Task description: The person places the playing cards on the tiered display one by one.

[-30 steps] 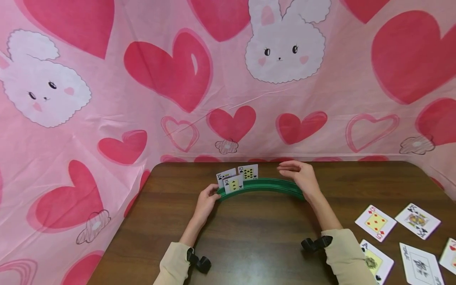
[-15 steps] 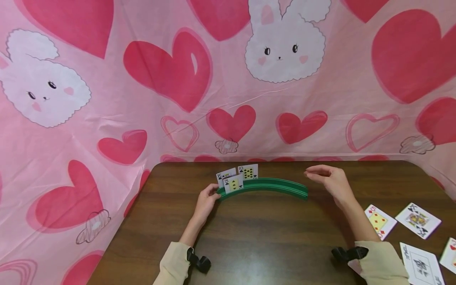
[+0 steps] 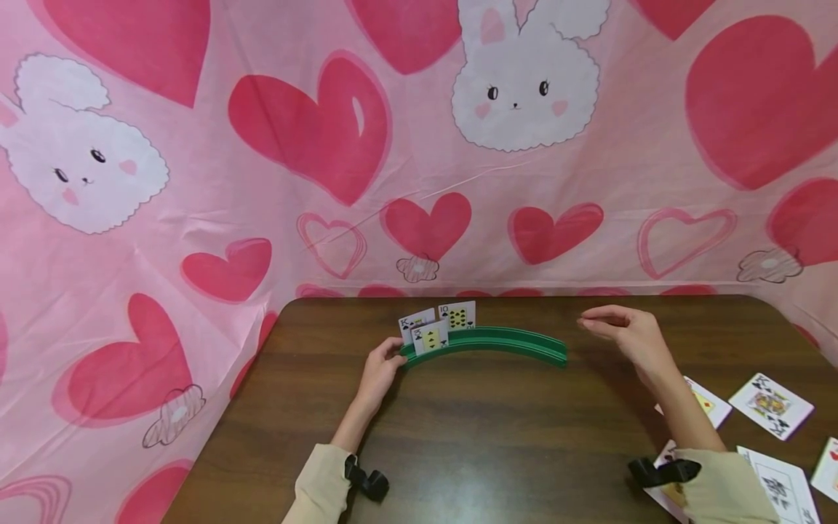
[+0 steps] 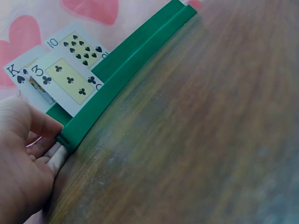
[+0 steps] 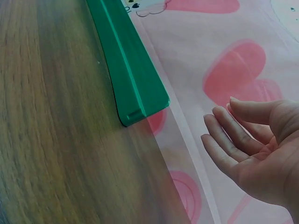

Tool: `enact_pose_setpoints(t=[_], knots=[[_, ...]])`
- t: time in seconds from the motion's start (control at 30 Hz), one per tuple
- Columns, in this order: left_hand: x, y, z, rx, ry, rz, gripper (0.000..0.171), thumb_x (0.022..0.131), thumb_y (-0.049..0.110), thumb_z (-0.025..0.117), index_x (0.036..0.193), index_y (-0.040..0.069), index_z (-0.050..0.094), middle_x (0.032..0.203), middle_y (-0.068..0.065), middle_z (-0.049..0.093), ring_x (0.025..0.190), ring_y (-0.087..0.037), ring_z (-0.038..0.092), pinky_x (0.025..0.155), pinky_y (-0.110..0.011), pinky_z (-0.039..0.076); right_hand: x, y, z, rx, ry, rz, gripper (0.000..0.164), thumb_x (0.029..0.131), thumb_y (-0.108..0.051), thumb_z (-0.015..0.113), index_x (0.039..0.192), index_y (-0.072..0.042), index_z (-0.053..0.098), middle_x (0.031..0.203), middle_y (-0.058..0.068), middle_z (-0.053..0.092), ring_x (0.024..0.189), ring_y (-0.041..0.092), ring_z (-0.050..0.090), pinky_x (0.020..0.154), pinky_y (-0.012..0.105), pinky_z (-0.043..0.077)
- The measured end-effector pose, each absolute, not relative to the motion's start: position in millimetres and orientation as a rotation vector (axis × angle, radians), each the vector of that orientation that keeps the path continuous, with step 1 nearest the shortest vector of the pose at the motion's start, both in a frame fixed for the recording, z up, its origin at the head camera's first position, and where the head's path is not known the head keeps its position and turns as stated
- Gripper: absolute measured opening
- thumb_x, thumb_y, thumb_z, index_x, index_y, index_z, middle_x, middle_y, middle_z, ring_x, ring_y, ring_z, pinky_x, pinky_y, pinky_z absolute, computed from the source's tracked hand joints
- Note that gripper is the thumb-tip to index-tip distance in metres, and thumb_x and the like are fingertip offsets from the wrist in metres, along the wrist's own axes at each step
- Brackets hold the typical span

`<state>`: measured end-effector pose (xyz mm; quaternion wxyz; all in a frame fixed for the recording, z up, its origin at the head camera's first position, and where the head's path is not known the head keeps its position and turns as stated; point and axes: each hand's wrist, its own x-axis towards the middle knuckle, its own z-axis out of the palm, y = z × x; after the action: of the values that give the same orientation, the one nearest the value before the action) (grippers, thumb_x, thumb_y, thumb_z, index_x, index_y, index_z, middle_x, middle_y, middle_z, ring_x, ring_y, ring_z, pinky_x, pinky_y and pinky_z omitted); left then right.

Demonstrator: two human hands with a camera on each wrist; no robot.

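Observation:
A curved green card holder [image 3: 504, 339] stands on the table with three playing cards upright at its left end. The three of clubs [image 4: 67, 80] is in the front slot, partly covering the king of spades [image 4: 17, 71]. Behind and to the right is the ten of spades [image 3: 458, 315]. My left hand [image 3: 378, 370] grips the holder's left end between thumb and fingers. Off the holder's right end, my right hand [image 3: 638, 338] hovers with nothing in it. Its fingers are loosely bent and apart in the right wrist view.
Several cards lie face up on the brown table [image 3: 484, 437] at the right, among them a king of clubs [image 3: 771, 405], a joker [image 3: 779, 487] and a diamond card [image 3: 713, 407]. My right forearm and sleeve partly cover some. A pink heart-print cloth [image 3: 419, 145] hangs behind the table.
My right hand has moved right, from behind the holder's right end to beyond it, its forearm now over some of the loose cards. The left hand, holder and standing cards have stayed in place.

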<state>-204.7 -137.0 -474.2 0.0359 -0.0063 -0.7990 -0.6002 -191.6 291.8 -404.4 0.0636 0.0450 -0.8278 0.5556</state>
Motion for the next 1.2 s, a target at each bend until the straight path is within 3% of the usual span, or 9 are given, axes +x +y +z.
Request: enact_pose_setpoints(t=[0.53,0.77,1.03,1.2], knots=[[-178,-128,-430,-0.034,-2.477,-1.854,0.027,0.095,-0.006,0.055,0.119,-0.011,0.065,0.122,-0.026,0.064,0.106,-0.030,0.058,0.087,-0.033,0.045,-193,299,-407,0.087,-2.559,1.648,0.036,0.099,-0.030,0.070,0.121,-0.001,0.073,0.102,-0.010,0.077,0.093,-0.002,0.066,0.079,0.016,0.050],[-182,-131,-434,-0.036,-2.465,-1.886,0.026,0.095,-0.006,0.055,0.118,-0.011,0.066,0.121,-0.025,0.064,0.106,-0.029,0.058,0.087,-0.032,0.045,-192,300,-407,0.093,-2.542,1.690,0.029,0.099,-0.029,0.071,0.116,-0.006,0.076,0.098,-0.014,0.076,0.093,0.002,0.069,0.079,0.016,0.052],[-182,-131,-434,-0.037,-2.458,-1.889,0.026,0.094,-0.007,0.055,0.117,-0.011,0.066,0.121,-0.025,0.064,0.106,-0.030,0.058,0.086,-0.032,0.045,-192,300,-408,0.077,-2.558,1.710,0.033,0.098,-0.030,0.072,0.117,-0.002,0.074,0.097,-0.014,0.076,0.092,0.004,0.069,0.078,0.015,0.050],[-182,-131,-434,-0.034,-2.457,-1.880,0.026,0.094,-0.006,0.055,0.118,-0.010,0.066,0.121,-0.025,0.064,0.106,-0.030,0.058,0.087,-0.033,0.044,-192,300,-408,0.092,-2.546,1.745,0.026,0.099,-0.029,0.071,0.113,-0.008,0.077,0.096,-0.015,0.076,0.092,0.005,0.070,0.079,0.015,0.051]])
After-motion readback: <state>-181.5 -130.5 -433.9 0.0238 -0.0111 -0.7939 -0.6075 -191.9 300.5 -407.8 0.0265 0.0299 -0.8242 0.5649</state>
